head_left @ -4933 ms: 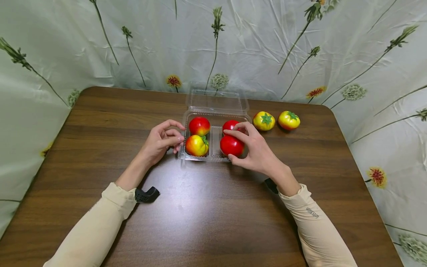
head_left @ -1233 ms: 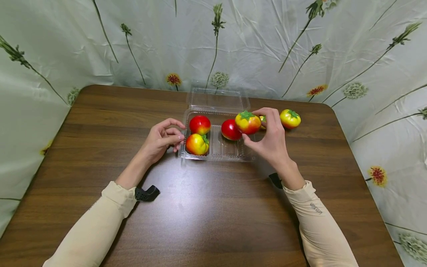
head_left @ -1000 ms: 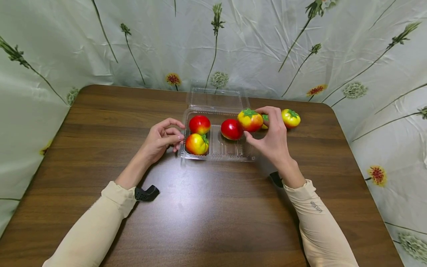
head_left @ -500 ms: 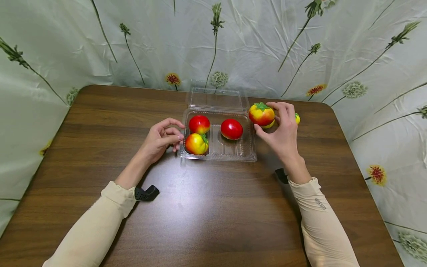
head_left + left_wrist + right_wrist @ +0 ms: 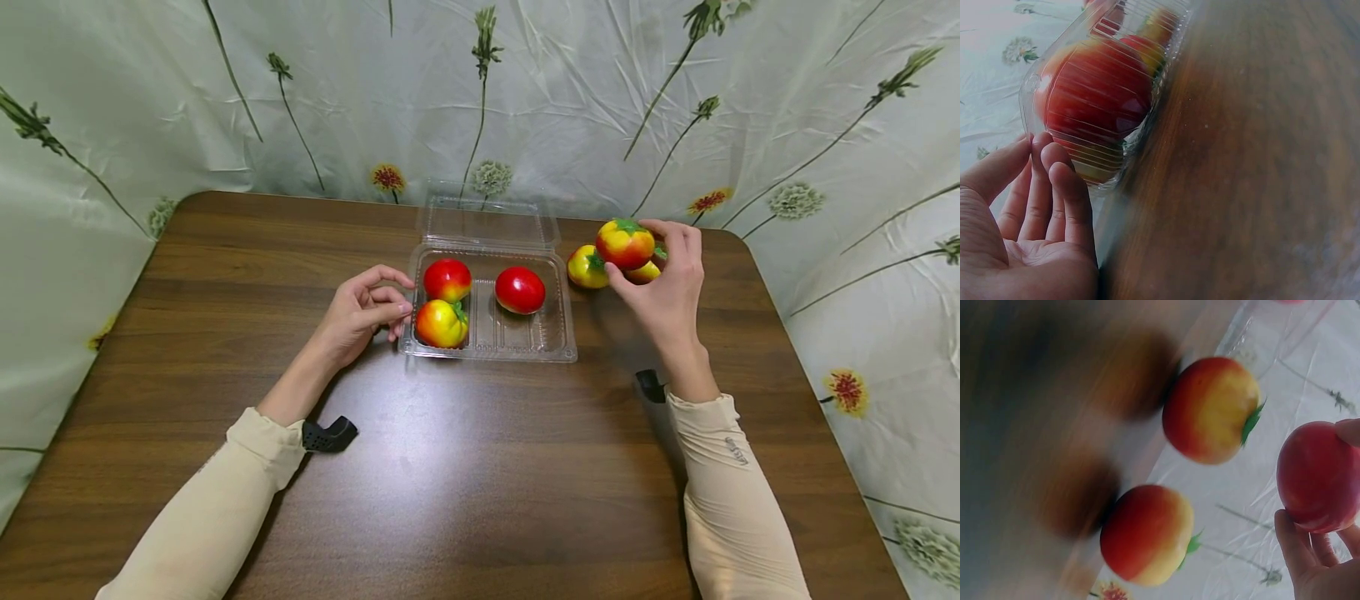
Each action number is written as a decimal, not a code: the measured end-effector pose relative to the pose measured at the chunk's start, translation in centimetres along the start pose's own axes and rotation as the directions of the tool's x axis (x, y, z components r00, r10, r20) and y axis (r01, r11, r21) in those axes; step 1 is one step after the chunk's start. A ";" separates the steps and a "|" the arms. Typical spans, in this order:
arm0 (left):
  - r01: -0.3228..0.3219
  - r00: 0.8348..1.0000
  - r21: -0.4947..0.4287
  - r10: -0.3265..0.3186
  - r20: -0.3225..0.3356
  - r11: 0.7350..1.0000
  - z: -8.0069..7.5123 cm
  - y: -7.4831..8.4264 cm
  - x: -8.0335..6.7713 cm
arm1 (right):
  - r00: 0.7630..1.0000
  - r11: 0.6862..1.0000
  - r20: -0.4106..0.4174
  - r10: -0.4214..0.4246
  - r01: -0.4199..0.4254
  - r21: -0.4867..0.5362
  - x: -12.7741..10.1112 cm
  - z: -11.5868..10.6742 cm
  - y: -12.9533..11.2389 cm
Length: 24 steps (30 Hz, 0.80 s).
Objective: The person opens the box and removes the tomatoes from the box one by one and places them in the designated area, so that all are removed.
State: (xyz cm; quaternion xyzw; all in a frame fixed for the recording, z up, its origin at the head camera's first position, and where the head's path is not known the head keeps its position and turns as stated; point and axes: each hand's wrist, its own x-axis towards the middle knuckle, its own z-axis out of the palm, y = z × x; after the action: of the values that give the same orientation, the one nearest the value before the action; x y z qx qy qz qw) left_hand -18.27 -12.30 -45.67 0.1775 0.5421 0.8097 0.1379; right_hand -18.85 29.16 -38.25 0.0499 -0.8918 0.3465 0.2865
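- Tomato (image 5: 625,243) pinched between thumb and fingertips of right hand (image 5: 663,287); held clear of table (image 5: 480,467), at about 2 o'clock from clamshell tray (image 5: 564,337); red-and-yellow with green calyx on top; seen in right wrist view as red fruit (image 5: 1316,476) resting on fingertips (image 5: 1291,540).
- Right hand curled round that tomato, wrist toward 6 o'clock, cream sleeve (image 5: 731,500) behind it.
- Directly beneath and beside held tomato, two more on table: one yellow-red tomato on table (image 5: 587,267) at its 8 o'clock, just outside tray's right wall; second table tomato (image 5: 643,272) mostly hidden behind held fruit and fingers; both plain in right wrist view (image 5: 1211,409) (image 5: 1146,532), lying apart from each other, calyxes sideways.
- Left hand (image 5: 360,315) resting on table at 9 o'clock of tray; fingers loosely curled, gripping nothing; fingertips (image 5: 1063,181) at tray's left wall, contact too close to call; cream left sleeve (image 5: 217,512) trailing toward 7 o'clock.
- Clamshell tray clear plastic, lid (image 5: 489,221) open and lying back toward 12 o'clock; left compartment holding red tomato (image 5: 447,279) at back and yellow-red tomato (image 5: 442,324) in front, touching; right compartment holding single red tomato in right compartment (image 5: 520,289) at back, front part bare.
- Black wrist strap (image 5: 330,436) on table by left cuff; similar black strap (image 5: 649,385) by right cuff.
- Floral sheet (image 5: 225,100) hanging round table from 9 through 12 to 3 o'clock.
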 end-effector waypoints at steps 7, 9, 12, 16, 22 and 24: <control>0.001 1.000 0.001 -0.001 0.001 1.000 0.0 0.0 0.0 | 0.997 0.998 -0.057 0.047 -0.050 -0.049 0.5 -0.9 1.3; 0.003 1.000 0.000 -0.003 0.002 1.000 0.0 0.1 0.0 | 0.995 0.996 -0.075 0.064 -0.069 -0.058 0.7 -1.2 1.7; 0.004 1.000 -0.003 -0.004 0.001 1.000 0.1 0.2 -0.1 | 0.992 0.994 -0.098 0.078 -0.085 -0.064 0.9 -1.7 2.1; 0.009 1.000 0.003 -0.009 -0.006 1.000 0.1 0.2 -0.2 | 0.987 0.993 -0.132 0.088 -0.098 -0.070 1.2 -2.2 2.6; 0.013 1.000 0.015 -0.013 -0.006 1.000 0.0 0.1 -0.1 | 0.971 0.988 -0.198 0.131 -0.144 -0.053 1.5 -3.0 3.8; 0.015 1.000 0.017 -0.015 -0.007 1.000 0.0 0.1 0.0 | 0.966 0.984 -0.208 0.153 -0.168 -0.055 1.5 -3.2 4.3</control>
State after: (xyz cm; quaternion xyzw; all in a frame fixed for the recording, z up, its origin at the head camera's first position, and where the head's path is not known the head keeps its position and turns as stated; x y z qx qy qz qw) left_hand -18.26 -12.38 -45.59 0.1719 0.5505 0.8047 0.1406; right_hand -19.84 34.64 -38.05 -0.0686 -0.8710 0.3395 0.3485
